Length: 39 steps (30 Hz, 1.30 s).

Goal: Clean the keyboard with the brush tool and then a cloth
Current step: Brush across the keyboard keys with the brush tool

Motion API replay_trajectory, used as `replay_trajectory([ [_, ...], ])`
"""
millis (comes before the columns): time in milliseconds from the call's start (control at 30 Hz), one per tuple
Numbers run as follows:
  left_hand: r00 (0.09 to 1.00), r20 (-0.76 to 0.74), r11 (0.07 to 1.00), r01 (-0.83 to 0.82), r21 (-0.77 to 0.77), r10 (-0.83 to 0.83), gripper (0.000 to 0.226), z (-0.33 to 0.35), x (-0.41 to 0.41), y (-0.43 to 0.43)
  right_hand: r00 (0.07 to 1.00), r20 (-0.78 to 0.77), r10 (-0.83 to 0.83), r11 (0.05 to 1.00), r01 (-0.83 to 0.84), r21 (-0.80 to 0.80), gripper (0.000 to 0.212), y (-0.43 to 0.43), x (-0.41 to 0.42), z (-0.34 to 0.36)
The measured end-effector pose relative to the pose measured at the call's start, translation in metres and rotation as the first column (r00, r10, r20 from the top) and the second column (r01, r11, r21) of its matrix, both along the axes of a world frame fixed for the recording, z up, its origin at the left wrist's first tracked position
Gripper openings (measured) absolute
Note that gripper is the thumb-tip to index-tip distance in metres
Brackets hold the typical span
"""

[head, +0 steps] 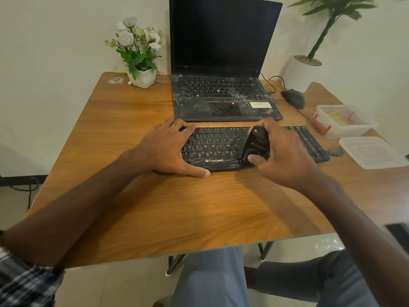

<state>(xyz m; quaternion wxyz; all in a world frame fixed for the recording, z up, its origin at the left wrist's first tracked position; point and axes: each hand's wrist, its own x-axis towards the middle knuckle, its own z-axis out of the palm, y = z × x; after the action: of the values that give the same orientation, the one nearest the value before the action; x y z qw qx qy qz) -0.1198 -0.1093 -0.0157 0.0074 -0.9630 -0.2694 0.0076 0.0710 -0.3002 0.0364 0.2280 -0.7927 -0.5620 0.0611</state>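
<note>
The left hand (168, 149) lies flat on the keyboard (221, 147) on the bench (132, 207) while the right hand (281, 156) grips the brush tool (256, 142), which might pop keys off if pushed hard.

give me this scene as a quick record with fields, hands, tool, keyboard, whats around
left hand: left hand lies flat on the left end of the keyboard, steadying it
right hand: right hand grips the brush tool
tool: black, its lower end on the keys right of centre
behind keyboard: open laptop, screen dark
right side: mouse, clear container, lid
left back: flower pot
surface: wooden table
</note>
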Motion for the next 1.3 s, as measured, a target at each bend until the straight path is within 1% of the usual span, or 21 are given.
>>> replay_trajectory([
  [67,1.0,0.003,1.0,0.003,-0.004,-0.003,0.143,0.001,0.0,0.001,0.998,0.067,0.02,0.996,-0.014,-0.086,0.049,-0.003,0.001,0.004],
  [133,1.0,0.004,1.0,0.003,-0.005,-0.003,0.145,0.001,-0.001,0.0,0.997,0.077,0.032,0.985,-0.019,-0.171,0.048,-0.005,0.006,0.017],
  [167,1.0,0.004,1.0,0.003,-0.005,-0.003,0.146,0.001,-0.001,0.0,0.997,0.074,0.03,0.985,-0.017,-0.171,0.047,-0.005,0.009,0.024],
  [200,1.0,0.003,1.0,0.004,-0.004,-0.004,0.146,0.001,0.0,0.0,0.998,0.067,0.012,0.991,-0.003,-0.135,0.048,-0.005,0.011,0.029],
  [267,1.0,0.005,1.0,0.003,0.001,-0.003,0.146,0.0,0.0,0.001,0.998,0.055,-0.039,0.999,0.04,-0.003,0.051,-0.002,0.013,0.034],
  [333,1.0,0.011,1.0,0.003,0.006,-0.003,0.146,0.0,0.0,0.001,0.995,0.018,-0.095,0.994,0.093,0.063,0.053,0.001,0.01,0.028],
  [400,1.0,0.012,1.0,0.003,0.008,-0.003,0.146,0.0,0.0,0.001,0.996,-0.029,-0.087,0.994,0.089,0.069,0.054,0.001,0.002,0.011],
  [500,1.0,0.011,1.0,0.004,0.012,-0.004,0.145,0.0,0.0,0.001,0.999,-0.032,-0.008,0.998,0.009,0.059,0.049,-0.002,-0.008,-0.003],
  [600,1.0,0.013,1.0,0.005,0.004,-0.005,0.143,0.0,0.0,0.001,0.996,-0.082,-0.035,0.995,0.042,0.088,0.052,-0.001,-0.001,0.007],
  [667,1.0,0.014,1.0,0.005,0.004,-0.005,0.144,0.0,0.0,0.001,0.995,-0.077,-0.057,0.99,0.066,0.128,0.056,0.002,0.003,0.009],
  [700,1.0,0.013,1.0,0.003,0.005,-0.004,0.144,0.0,0.0,0.001,0.996,-0.077,-0.055,0.99,0.064,0.123,0.055,0.003,0.001,0.007],
  [800,1.0,0.012,1.0,0.001,0.006,-0.001,0.145,-0.002,0.0,0.001,1.0,-0.028,-0.004,0.999,0.005,0.033,0.051,-0.001,-0.007,0.0],
  [900,1.0,0.01,1.0,0.004,-0.001,-0.004,0.145,-0.001,0.0,0.001,1.0,-0.003,0.021,0.992,-0.022,-0.122,0.052,-0.006,-0.003,0.013],
  [933,1.0,0.012,1.0,0.005,-0.001,-0.005,0.145,-0.001,0.0,0.001,1.0,-0.001,0.017,0.99,-0.017,-0.138,0.051,-0.007,-0.001,0.02],
  [967,1.0,0.011,1.0,0.007,0.0,-0.007,0.145,0.0,0.0,0.001,1.0,-0.002,0.0,0.993,0.0,-0.114,0.049,-0.007,0.001,0.025],
  [1067,1.0,0.013,1.0,0.006,0.0,-0.006,0.145,0.0,-0.001,0.001,0.996,-0.04,-0.079,0.994,0.082,0.072,0.05,0.0,-0.003,0.026],
  [1100,1.0,0.015,1.0,0.004,0.0,-0.004,0.145,0.001,-0.001,0.0,0.995,-0.056,-0.086,0.991,0.092,0.102,0.051,0.003,-0.008,0.022],
  [1200,1.0,0.013,1.0,0.003,0.002,-0.003,0.146,0.0,0.0,0.0,0.997,-0.063,-0.053,0.993,0.059,0.098,0.053,0.008,-0.021,0.002],
  [1300,1.0,0.011,1.0,-0.002,0.003,0.002,0.147,-0.002,0.0,0.002,0.997,-0.079,-0.011,0.995,0.019,0.095,0.05,0.009,-0.021,-0.002],
])
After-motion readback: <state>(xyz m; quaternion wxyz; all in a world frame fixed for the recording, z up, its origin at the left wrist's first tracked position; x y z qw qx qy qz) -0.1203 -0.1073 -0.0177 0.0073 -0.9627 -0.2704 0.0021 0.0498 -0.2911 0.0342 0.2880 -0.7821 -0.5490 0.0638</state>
